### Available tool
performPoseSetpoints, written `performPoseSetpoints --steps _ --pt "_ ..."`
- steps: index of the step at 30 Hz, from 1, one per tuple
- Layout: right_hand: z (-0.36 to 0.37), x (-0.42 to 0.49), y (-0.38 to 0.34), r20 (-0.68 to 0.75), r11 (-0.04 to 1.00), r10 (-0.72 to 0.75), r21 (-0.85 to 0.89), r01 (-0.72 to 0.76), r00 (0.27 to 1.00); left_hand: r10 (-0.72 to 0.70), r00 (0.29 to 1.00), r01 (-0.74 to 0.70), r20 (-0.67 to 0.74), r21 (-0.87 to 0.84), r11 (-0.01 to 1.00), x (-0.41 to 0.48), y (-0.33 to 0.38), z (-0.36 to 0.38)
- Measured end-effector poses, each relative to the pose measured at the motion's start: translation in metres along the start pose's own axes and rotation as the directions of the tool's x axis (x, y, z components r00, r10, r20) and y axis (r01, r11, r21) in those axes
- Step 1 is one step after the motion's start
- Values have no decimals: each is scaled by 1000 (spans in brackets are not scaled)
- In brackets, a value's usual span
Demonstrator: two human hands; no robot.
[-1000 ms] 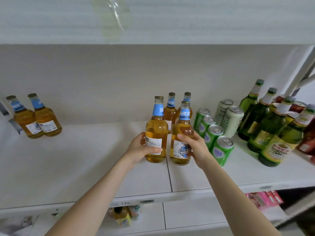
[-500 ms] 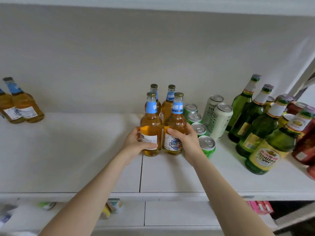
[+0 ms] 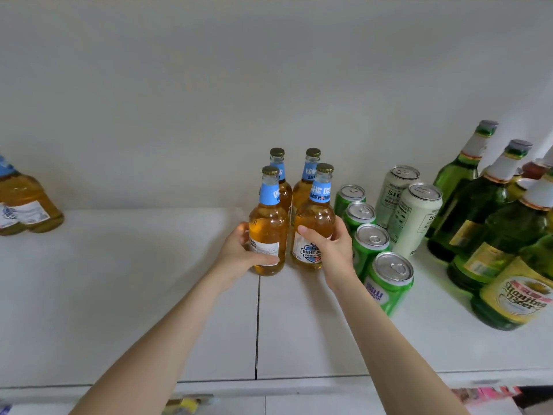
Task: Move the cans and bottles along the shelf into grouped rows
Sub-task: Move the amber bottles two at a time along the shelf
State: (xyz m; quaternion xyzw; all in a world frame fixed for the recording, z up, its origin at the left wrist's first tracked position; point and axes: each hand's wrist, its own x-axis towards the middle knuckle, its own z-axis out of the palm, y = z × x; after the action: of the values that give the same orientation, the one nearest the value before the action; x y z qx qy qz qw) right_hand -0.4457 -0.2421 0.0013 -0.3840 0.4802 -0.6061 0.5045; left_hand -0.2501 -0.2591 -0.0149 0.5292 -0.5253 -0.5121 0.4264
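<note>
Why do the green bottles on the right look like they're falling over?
Head view: the wide lens bends the edges, so the green bottles lean outward; the amber bottles mid-frame stand straight and sharp.

Diffuse, moderately bright light, even across the view. Soft, faint shadows fall on the white shelf point(image 3: 134, 295) at the bases of the central amber bottles point(image 3: 267, 226). Small highlights glint on the lids of the green cans point(image 3: 389, 286) and on the glass of the green bottles point(image 3: 478, 211). Wide-angle distortion tilts the green bottles outward at the right edge. The left-edge amber bottles point(image 3: 27, 202) appear slightly soft.
</note>
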Motion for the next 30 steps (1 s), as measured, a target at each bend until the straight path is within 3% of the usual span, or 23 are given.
performPoseSetpoints --steps 8,30 --pt "0 14 12 -32 999 -10 -38 9 999 34 999 -34 -3 11 999 20 -11 4" --pt "-7 35 27 85 995 -85 -38 89 993 32 999 -31 -33 34 999 37 -16 11"
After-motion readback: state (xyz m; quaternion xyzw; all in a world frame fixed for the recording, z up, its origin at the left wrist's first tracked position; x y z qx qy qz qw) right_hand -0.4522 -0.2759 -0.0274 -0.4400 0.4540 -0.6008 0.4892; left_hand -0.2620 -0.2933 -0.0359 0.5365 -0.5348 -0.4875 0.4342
